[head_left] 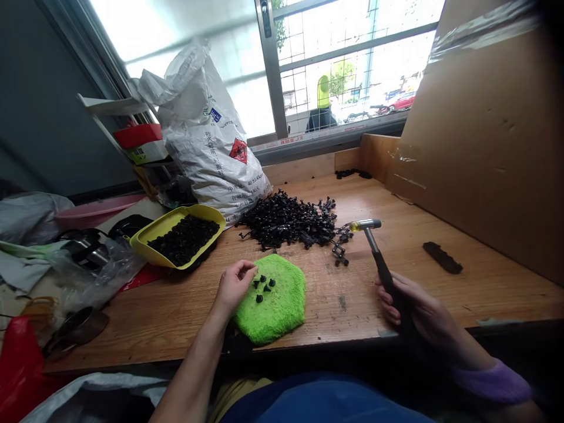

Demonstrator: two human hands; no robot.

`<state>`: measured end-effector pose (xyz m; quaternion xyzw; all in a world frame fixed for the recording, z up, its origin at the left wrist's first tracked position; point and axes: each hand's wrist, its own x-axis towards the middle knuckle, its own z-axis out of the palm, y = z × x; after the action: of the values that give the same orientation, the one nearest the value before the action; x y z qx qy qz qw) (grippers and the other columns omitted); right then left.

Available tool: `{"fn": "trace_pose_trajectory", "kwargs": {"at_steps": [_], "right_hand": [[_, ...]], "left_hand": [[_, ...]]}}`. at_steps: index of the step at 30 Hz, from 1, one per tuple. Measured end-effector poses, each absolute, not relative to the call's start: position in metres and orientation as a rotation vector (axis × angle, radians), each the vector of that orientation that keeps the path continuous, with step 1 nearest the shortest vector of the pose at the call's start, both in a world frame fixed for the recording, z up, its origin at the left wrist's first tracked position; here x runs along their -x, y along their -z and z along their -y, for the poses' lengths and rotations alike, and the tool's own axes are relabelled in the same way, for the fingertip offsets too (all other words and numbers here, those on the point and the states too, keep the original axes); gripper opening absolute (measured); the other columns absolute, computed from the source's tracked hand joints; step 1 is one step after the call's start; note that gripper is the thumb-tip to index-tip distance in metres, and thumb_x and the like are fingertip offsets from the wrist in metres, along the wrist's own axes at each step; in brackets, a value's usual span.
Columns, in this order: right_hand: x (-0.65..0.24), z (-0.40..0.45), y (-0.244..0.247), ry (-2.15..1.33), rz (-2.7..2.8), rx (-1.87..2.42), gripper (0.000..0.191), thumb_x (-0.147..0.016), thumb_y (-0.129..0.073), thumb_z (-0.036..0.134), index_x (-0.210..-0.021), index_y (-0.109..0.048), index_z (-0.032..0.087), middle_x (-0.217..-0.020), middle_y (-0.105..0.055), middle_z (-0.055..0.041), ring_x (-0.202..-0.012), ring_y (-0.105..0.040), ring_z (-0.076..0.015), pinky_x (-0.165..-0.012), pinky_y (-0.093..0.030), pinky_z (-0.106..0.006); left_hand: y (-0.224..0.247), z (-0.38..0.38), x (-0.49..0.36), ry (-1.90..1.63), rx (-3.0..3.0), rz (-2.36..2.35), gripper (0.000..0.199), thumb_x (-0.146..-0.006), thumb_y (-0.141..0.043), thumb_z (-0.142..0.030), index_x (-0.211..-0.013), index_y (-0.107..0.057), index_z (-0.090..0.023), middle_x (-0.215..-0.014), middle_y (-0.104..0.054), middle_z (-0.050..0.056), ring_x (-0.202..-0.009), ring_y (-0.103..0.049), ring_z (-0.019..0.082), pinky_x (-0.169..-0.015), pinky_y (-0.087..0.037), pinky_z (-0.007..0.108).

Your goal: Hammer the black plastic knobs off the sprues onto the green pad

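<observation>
A fuzzy green pad [282,314] lies near the front edge of the wooden table, with several small black parts [267,288] on it. My left hand [235,285] is at the pad's left edge, fingers curled and pinched beside the black parts; what they hold, if anything, is too small to make out. In my right hand [412,302] is a small hammer [375,249] by its dark handle, its head raised right of the pad. Behind the pad spreads a big heap of black plastic parts [291,220], and a linked piece [339,254] lies at its right side.
A yellow scoop-shaped tray [154,258] of black pieces stands left, before a large white sack [207,135]. A dark strip [442,257] lies right, near a tall cardboard sheet [484,141]. Plastic bags and a dark pot [81,323] crowd the far left. A window is behind.
</observation>
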<state>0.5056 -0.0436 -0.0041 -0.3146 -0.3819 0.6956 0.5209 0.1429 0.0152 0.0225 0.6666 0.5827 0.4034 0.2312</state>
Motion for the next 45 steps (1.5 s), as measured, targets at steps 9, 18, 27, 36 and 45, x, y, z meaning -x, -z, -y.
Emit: {"fn": "trace_pose_trajectory", "kwargs": {"at_steps": [9, 18, 27, 36, 45], "right_hand": [[-0.505, 0.043, -0.001, -1.651, 0.935, 0.792, 0.018, -0.080, -0.055, 0.038, -0.085, -0.052, 0.021, -0.061, -0.043, 0.0017, -0.044, -0.039, -0.0102, -0.039, -0.031, -0.023], [-0.505, 0.043, 0.000, -1.662, 0.941, 0.781, 0.019, -0.082, -0.053, 0.039, -0.085, -0.053, 0.020, -0.061, -0.043, 0.0020, -0.043, -0.038, -0.0095, -0.039, -0.031, -0.022], [-0.505, 0.044, -0.003, -1.685, 0.911, 0.726, 0.016, -0.081, -0.055, 0.036, -0.084, -0.053, 0.020, -0.061, -0.044, 0.0018, -0.043, -0.039, -0.0097, -0.038, -0.031, -0.021], [-0.505, 0.041, 0.006, -1.606, 0.871, 0.732, 0.019, -0.084, -0.049, 0.038, -0.088, -0.051, 0.020, -0.063, -0.045, 0.0025, -0.042, -0.039, -0.0079, -0.038, -0.033, -0.020], [-0.504, 0.040, 0.008, -1.549, 0.847, 0.692, 0.018, -0.085, -0.046, 0.038, -0.089, -0.049, 0.020, -0.063, -0.046, 0.0034, -0.041, -0.039, -0.0073, -0.037, -0.033, -0.017]], "left_hand": [[-0.019, -0.007, -0.129, -0.934, -1.915, -1.824, 0.022, -0.073, -0.053, -0.034, -0.061, -0.056, -0.016, -0.052, -0.047, -0.003, -0.050, -0.041, 0.011, -0.049, -0.030, 0.021], [-0.028, 0.015, -0.144, -1.140, -2.097, -1.800, 0.020, -0.077, -0.053, -0.037, -0.075, -0.060, -0.018, -0.074, -0.056, 0.002, -0.068, -0.051, 0.016, -0.064, -0.039, 0.025], [-0.031, 0.019, -0.169, -0.915, -2.315, -1.828, 0.019, -0.079, -0.050, -0.030, -0.067, -0.060, -0.019, -0.074, -0.055, 0.003, -0.077, -0.052, 0.019, -0.072, -0.041, 0.031], [-0.029, 0.012, -0.166, -0.894, -2.402, -1.924, 0.019, -0.075, -0.053, -0.038, -0.072, -0.061, -0.021, -0.080, -0.059, 0.004, -0.079, -0.051, 0.023, -0.072, -0.040, 0.035], [-0.085, -0.058, -0.284, -0.534, -2.789, -1.300, 0.038, -0.075, -0.054, -0.045, -0.102, -0.058, -0.019, -0.102, -0.056, 0.009, -0.096, -0.049, 0.025, -0.083, -0.040, 0.037]]}}
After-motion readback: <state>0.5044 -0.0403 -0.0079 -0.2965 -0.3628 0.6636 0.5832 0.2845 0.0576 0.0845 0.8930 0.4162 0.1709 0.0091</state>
